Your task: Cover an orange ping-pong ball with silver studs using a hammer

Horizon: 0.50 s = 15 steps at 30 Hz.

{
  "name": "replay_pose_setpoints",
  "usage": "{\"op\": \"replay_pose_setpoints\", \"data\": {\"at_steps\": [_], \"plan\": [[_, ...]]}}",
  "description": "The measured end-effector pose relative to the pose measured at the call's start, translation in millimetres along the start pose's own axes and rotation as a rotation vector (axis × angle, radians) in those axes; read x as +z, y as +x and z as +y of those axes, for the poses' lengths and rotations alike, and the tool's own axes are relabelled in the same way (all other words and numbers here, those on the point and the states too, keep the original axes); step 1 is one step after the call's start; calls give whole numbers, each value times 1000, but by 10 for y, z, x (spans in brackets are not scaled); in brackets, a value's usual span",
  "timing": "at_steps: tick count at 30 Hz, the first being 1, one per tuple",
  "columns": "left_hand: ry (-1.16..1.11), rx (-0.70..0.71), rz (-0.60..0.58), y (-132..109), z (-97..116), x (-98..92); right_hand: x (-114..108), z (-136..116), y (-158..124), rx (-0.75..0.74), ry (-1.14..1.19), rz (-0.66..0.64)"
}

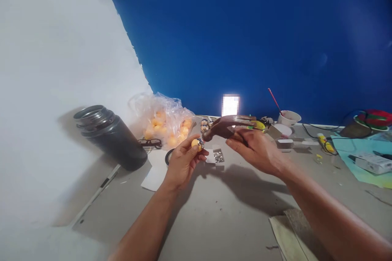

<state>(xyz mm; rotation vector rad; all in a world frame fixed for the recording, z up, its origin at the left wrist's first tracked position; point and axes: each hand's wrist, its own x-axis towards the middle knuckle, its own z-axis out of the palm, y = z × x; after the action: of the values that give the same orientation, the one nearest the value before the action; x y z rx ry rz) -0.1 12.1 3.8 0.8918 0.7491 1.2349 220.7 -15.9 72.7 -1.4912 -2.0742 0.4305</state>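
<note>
Between the thumb and fingers of my left hand point(180, 163) is a small orange ball point(195, 143), about the size of a ping-pong ball. Shiny silver studs, like tack heads, cover part of its far side. My right hand point(257, 149) is wrapped round a claw hammer point(225, 124). The hammer's round striking face is close to the studded side; I cannot tell whether they touch. Just beyond both hands, a small open white box point(218, 156) holds silver tacks. Several silver-studded balls point(204, 125) stand behind the hammer head.
A clear plastic bag point(162, 108) of orange balls and a dark, open-topped bottle point(110, 136) stand left, with glasses point(151, 143) between. On the right are a white cup point(288, 118) with a red stick, a cable, and blue paper point(346, 151). Folded cloth point(290, 232) lies in front.
</note>
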Motion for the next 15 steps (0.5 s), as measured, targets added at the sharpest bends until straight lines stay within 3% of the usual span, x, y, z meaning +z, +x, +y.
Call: {"op": "replay_pose_setpoints", "data": {"at_steps": [4,8,12,15], "plan": [[44,10,-13,8,-15,0,38,-76,2,51,-80,-18],[97,41,1,0,-22,7,1,-114,-21,9,-57,75],[143,61,-32,-13,-44,13,-12,-110,-24,39,-81,5],[209,91,-17,-32,-34,27,-28,-103,-15,55,-74,36]]}}
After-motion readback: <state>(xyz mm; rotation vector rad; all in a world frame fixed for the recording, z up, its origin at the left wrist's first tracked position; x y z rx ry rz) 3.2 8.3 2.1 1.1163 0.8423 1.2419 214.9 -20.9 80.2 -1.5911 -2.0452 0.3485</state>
